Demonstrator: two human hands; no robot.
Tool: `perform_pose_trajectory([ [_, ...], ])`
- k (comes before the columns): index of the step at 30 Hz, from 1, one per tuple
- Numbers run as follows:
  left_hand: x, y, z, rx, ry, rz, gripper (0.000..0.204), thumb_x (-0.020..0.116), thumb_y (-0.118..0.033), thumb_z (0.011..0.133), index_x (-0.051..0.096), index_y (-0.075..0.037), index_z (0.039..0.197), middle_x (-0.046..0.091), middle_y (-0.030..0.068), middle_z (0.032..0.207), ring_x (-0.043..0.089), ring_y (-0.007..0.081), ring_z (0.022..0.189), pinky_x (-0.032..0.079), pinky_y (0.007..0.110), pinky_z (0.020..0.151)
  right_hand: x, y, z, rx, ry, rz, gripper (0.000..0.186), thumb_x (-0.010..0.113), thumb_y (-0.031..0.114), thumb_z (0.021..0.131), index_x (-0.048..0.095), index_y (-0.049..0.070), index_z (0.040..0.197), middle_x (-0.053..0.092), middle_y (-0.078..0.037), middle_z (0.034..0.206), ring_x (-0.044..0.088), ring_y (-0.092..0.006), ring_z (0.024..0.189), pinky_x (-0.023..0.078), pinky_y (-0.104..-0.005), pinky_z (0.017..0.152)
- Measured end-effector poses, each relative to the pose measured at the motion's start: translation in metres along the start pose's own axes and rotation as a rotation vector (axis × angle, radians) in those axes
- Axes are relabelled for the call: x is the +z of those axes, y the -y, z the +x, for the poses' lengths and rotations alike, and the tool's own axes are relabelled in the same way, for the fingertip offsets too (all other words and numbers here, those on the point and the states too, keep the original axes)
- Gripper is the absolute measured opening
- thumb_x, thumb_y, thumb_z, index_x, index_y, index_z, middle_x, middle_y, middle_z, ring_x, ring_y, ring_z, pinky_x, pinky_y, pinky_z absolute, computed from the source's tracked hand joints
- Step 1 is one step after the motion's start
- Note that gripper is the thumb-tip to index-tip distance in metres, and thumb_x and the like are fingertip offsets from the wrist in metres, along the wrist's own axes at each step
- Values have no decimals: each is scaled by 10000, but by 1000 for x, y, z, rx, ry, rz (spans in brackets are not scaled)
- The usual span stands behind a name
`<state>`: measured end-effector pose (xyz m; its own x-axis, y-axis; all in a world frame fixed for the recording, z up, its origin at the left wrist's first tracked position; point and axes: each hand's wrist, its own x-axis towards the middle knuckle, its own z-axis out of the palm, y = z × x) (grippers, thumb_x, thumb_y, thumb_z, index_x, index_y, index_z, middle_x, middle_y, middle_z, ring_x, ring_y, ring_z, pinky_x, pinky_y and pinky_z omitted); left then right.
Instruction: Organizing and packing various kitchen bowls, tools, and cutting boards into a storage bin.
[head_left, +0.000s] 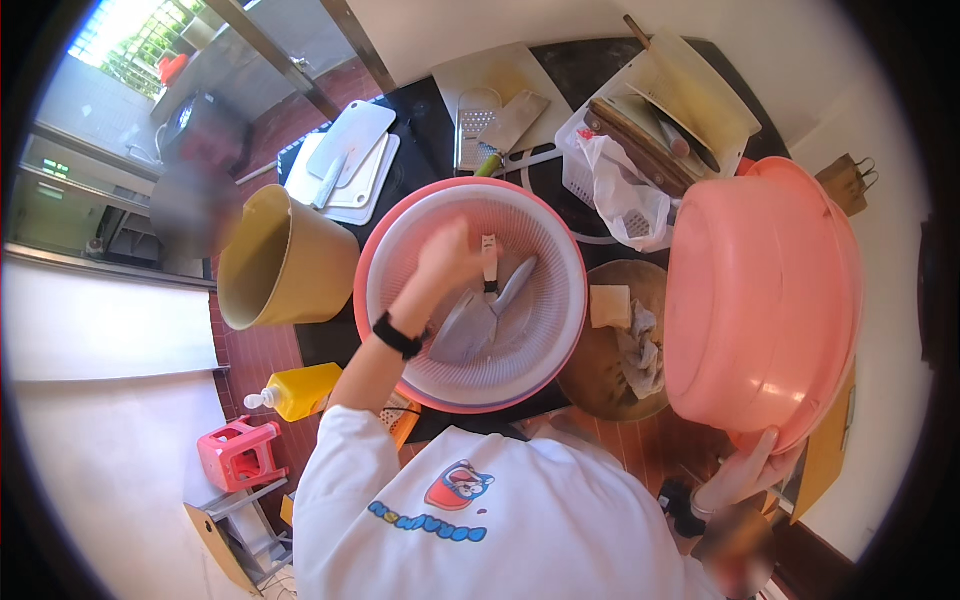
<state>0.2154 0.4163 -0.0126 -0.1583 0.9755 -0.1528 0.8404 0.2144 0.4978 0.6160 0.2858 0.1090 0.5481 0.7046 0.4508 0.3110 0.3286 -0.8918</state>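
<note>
Smeared by motion, my left hand (450, 258) reaches inside a white colander (395, 290) that sits in a round pink basin (365, 250). A small tool with a white and black handle (490, 262) is right at its fingers; whether they grip it I cannot make out. Beside this in the colander lie a grey curved handle (515, 284) and a broad, pale, flat piece (464, 332). My right hand (750, 470) is closed on the lower rim of a large pink tub (765, 310), tipped on its side at the right.
Left of the basin stands a tan bucket (300, 260), beyond it white cutting boards (350, 160) with a knife. A grater (475, 135) and cleaver (515, 120) lie at the back. A brown round pan (590, 370) holds a cloth (642, 355). A yellow bottle (305, 390) is near my left arm.
</note>
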Motion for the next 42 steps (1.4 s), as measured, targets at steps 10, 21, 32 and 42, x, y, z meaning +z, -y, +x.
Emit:
perform_pose_trajectory([
  [10, 88, -12, 4, -214, 90, 188, 929, 793, -364, 554, 297, 76, 1204, 453, 271, 1122, 508, 405, 1023, 465, 453, 821, -9, -7, 7, 7, 28, -63, 379, 539, 97, 865, 444, -40, 1205, 497, -114, 1168, 485, -178, 1037, 382, -298, 892],
  [21, 132, -20, 9, -190, 34, 54, 626, 719, -131, 598, 350, 26, 1078, 491, 271, 1049, 539, 414, 966, 477, 453, 803, -46, -3, 12, 15, -87, -75, 362, 558, 88, 858, 443, -58, 1168, 513, -129, 1130, 497, -178, 1004, 388, -291, 869],
  [32, 32, -38, -5, 186, -145, -451, 291, 600, -91, 680, 461, -10, 922, 571, 183, 798, 580, 308, 760, 449, 373, 677, -76, -10, 14, 85, -161, -17, 378, 549, 140, 875, 454, -26, 1201, 508, -103, 1153, 484, -165, 1017, 377, -289, 885],
  [42, -111, -103, 106, 548, -871, -814, 200, 624, -52, 783, 469, -61, 909, 533, 25, 760, 500, 90, 691, 429, 237, 607, -76, -12, 6, 128, -155, 17, 415, 546, 83, 857, 407, -74, 1216, 488, -143, 1187, 480, -189, 1069, 359, -300, 923],
])
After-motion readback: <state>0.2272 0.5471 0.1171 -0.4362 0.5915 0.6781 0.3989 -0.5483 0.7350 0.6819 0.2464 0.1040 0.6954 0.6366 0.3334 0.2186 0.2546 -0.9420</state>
